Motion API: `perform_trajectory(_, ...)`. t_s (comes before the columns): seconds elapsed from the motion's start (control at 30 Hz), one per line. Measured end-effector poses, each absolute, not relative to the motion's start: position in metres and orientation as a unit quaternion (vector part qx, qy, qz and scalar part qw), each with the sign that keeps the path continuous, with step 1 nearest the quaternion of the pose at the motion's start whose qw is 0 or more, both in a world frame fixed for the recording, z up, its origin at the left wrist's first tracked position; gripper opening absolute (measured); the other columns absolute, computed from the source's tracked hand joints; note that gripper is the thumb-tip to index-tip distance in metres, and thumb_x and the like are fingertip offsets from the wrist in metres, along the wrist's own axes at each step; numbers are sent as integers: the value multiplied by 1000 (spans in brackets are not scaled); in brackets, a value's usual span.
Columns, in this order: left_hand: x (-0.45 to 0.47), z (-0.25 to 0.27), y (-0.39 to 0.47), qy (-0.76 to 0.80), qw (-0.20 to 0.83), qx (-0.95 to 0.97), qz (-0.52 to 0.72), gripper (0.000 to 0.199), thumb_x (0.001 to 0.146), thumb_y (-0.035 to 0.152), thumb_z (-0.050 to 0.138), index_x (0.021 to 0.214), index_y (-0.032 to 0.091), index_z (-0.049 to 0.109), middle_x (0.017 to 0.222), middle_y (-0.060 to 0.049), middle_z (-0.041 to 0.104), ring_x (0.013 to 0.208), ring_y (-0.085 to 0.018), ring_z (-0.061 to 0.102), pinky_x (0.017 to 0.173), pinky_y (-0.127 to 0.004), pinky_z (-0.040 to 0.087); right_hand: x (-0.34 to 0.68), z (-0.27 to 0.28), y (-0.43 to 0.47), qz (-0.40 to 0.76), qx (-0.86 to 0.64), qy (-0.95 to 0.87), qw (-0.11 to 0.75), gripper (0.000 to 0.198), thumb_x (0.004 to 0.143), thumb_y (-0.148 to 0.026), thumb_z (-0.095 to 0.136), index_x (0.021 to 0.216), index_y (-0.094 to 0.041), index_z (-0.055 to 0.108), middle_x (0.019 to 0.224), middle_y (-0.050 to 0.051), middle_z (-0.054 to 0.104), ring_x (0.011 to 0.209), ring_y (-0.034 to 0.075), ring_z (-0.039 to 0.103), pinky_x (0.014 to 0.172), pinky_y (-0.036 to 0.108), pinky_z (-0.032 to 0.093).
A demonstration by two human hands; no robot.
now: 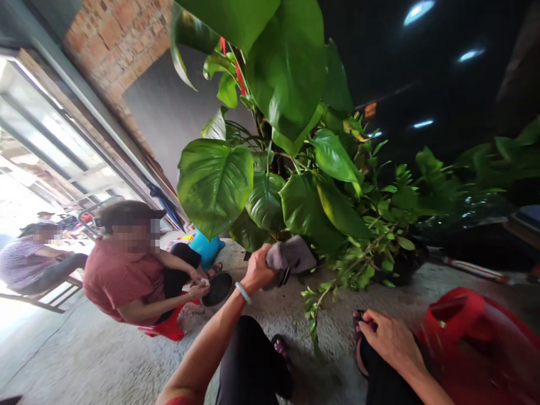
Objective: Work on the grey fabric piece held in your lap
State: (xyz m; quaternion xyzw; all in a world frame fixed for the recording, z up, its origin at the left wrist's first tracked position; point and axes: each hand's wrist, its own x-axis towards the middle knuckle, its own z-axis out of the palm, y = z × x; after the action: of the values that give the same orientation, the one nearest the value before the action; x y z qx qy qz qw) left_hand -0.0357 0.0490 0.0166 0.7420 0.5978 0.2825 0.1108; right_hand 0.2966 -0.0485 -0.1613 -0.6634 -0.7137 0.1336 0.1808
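Out in front of the large leafy plant (219, 185), my left hand (258, 271) grips a bunched grey cloth (293, 256). The cloth hangs past my fingers toward the lower leaves, and a pale bangle (243, 293) circles that wrist. My right hand (390, 337) rests over my right knee with its fingers curled in and no object visible in them. The undersides of those fingers are partly hidden.
A person in a red shirt (122, 281) sits on a red stool (172, 326) at left, hands over a dark bowl (217, 289). Another person (34, 259) sits farther back. A red bag (476, 337) stands at right. Leafy branches (314, 315) trail over the concrete floor.
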Motion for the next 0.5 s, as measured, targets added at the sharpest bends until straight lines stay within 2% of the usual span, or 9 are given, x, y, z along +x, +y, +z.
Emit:
perform_trajectory(0.07, -32, 32, 58, 621, 60, 709, 330, 37, 76, 18, 68, 113, 17, 65, 98, -4, 75, 89, -19, 69, 77, -26, 53, 289, -161, -47, 140, -661, -715, 180, 20, 90, -29, 52, 81, -25, 69, 78, 3, 77, 79, 25, 73, 74, 36, 44)
perform_trajectory(0.13, -24, 34, 65, 668, 33, 687, 284, 40, 75, 12, 65, 115, 15, 65, 103, -8, 74, 96, -22, 70, 81, -29, 53, 281, -160, -47, 127, -665, -714, 179, 19, 90, -28, 53, 81, -25, 69, 78, 4, 76, 80, 25, 73, 76, 37, 45)
perform_trajectory(0.23, -20, 22, 56, 673, 80, 721, 147, 46, 65, 4, 66, 110, 15, 69, 98, -9, 76, 96, -26, 72, 81, -31, 53, 272, -161, -50, 82, -668, -718, 177, 17, 89, -28, 55, 78, -25, 69, 76, 4, 75, 83, 28, 72, 78, 39, 45)
perform_trajectory(0.3, -26, 20, 37, 627, 132, 758, 124, 44, 62, 5, 68, 104, 18, 71, 90, -4, 76, 91, -24, 72, 78, -30, 52, 273, -163, -51, 59, -665, -722, 180, 18, 89, -28, 55, 77, -26, 69, 76, 4, 75, 83, 28, 72, 78, 40, 44)
perform_trajectory(0.4, -45, 42, 13, 562, 162, 782, 215, 35, 63, 14, 70, 98, 19, 69, 84, 0, 73, 79, -20, 69, 69, -27, 50, 277, -166, -49, 65, -665, -723, 178, 18, 90, -27, 55, 77, -26, 69, 76, 4, 75, 83, 27, 72, 77, 39, 44)
perform_trajectory(0.5, -66, 81, 14, 549, 51, 735, 394, 36, 67, 20, 69, 103, 19, 66, 87, 0, 70, 79, -18, 65, 71, -27, 50, 278, -165, -47, 84, -671, -718, 166, 18, 89, -27, 55, 77, -27, 69, 74, 3, 75, 79, 26, 71, 74, 38, 44)
